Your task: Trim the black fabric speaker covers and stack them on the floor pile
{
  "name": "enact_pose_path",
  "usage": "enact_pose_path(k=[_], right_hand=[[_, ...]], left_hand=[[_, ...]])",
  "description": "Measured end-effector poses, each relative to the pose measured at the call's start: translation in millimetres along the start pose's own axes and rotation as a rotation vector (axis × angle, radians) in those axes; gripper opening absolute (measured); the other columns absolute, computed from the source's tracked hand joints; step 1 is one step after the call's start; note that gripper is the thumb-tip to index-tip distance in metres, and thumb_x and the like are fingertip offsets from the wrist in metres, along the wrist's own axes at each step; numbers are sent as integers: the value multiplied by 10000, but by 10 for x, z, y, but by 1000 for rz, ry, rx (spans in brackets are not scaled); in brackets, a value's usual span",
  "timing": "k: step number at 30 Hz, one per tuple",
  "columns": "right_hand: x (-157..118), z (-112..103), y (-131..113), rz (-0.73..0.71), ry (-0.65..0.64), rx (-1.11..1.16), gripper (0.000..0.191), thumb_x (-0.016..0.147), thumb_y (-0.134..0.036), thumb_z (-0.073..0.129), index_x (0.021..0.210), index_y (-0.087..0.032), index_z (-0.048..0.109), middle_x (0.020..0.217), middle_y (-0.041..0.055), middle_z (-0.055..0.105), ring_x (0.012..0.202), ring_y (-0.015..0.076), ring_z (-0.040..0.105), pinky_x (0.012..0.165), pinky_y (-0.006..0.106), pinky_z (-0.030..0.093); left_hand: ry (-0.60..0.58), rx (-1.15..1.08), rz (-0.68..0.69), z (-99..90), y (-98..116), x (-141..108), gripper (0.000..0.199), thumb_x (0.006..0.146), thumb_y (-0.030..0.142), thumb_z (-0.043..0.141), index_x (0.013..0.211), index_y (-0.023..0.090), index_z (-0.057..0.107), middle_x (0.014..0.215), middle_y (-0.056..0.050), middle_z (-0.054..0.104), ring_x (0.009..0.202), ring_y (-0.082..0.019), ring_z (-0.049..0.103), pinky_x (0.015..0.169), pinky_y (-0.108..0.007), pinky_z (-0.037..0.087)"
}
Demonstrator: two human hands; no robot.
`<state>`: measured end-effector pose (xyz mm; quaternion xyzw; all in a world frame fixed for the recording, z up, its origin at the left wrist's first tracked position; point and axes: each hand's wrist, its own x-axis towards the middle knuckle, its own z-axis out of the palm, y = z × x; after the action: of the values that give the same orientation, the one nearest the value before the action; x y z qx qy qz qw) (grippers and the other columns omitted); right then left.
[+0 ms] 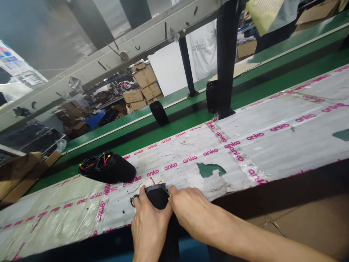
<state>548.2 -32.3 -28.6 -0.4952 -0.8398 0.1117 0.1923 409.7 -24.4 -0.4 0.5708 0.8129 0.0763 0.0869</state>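
Note:
My left hand (149, 223) is wrapped round a black cylindrical housing (156, 196) at the bench's near edge. Thin red wires with small red and yellow tips (156, 182) stick up from the housing's open top. At its right rim, my right hand (188, 205) is closed in a pinch, with a small yellow tip (169, 195) showing beside the fingers; what they grip is mostly hidden. A black loop (134, 200) shows beside my left fingers. Two similar black housings (116, 169) with red wires in their open ends lie to the left.
White sheeting printed in pink covers the bench (169, 154), with a torn patch (211, 170). Behind runs a green conveyor belt (180, 123) carrying black cylinders (159, 113). A black post (228, 58) rises at the bench's far edge. A cardboard box (24, 174) sits left.

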Motion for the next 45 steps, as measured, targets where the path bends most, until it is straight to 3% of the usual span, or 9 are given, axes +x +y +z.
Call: enact_pose_path(k=[9, 17, 24, 28, 32, 35, 37, 41, 45], right_hand=[[133, -34, 70, -5, -70, 68, 278, 876, -86, 411, 1087, -96, 592, 813, 90, 657, 695, 250, 643, 638, 352, 437], [-21, 57, -118, 129, 14, 156, 204, 1019, -260, 383, 1042, -177, 568, 749, 45, 682, 669, 229, 675, 588, 316, 398], [-253, 195, -209, 84, 121, 60, 115, 981, -195, 411, 942, -206, 519, 627, 12, 663, 510, 229, 657, 463, 315, 294], [-450, 257, -84, -21, 181, 206, 132, 995, -271, 362, 1006, -238, 489, 580, -40, 645, 415, 192, 611, 400, 297, 251], [-444, 222, 157, 153, 276, 317, 271, 1028, -389, 302, 1153, -242, 493, 652, -8, 680, 551, 224, 674, 494, 289, 385], [-309, 203, 364, 277, 181, 465, 356, 1004, -499, 342, 1210, -251, 491, 675, -1, 678, 612, 230, 674, 559, 301, 437], [-215, 223, 492, 341, 105, 589, 376, 979, -553, 357, 1132, -255, 528, 661, -7, 656, 612, 221, 654, 576, 305, 452], [-118, 311, 682, 480, 18, 831, 464, 948, -628, 348, 730, -250, 507, 531, -20, 554, 474, 172, 552, 503, 280, 427], [-140, 402, 799, 484, 64, 893, 479, 886, -665, 434, 679, -247, 542, 570, 8, 593, 454, 157, 534, 481, 268, 449]], left_hand=[[-55, 48, 50, -22, 22, 89, 838, 801, 643, 498, 1432, 124, 312, 1238, -219, 524, 990, -411, 664, 785, -470, 507], [-28, -352, 160, 41, -331, 135, 936, 700, 516, 693, 1482, 212, 279, 1388, -166, 495, 1247, -345, 536, 1002, -443, 431], [61, -284, -3, 43, -227, -38, 939, 728, 480, 679, 1517, 232, 235, 1406, -194, 510, 1264, -387, 527, 986, -489, 436], [178, -404, -90, -30, -415, 96, 937, 723, 529, 686, 1493, 198, 269, 1419, -197, 491, 1289, -369, 504, 1034, -493, 414], [143, -746, -44, -75, -619, 157, 879, 703, 472, 737, 1451, 260, 327, 1319, -107, 573, 1180, -286, 591, 1021, -428, 451], [139, -911, -73, -68, -667, 131, 885, 701, 460, 746, 1454, 261, 326, 1279, -94, 601, 1138, -273, 618, 1009, -420, 468], [162, -944, -80, -80, -694, 114, 915, 684, 448, 766, 1462, 266, 319, 1288, -91, 599, 1152, -273, 611, 1028, -422, 457], [290, -949, -98, -230, -888, 126, 934, 687, 433, 776, 1476, 272, 302, 1335, -92, 572, 1204, -271, 581, 1071, -430, 423], [533, -827, -183, -484, -1311, 329, 902, 675, 460, 788, 1451, 288, 361, 1281, -76, 599, 1177, -282, 592, 1059, -454, 433]])
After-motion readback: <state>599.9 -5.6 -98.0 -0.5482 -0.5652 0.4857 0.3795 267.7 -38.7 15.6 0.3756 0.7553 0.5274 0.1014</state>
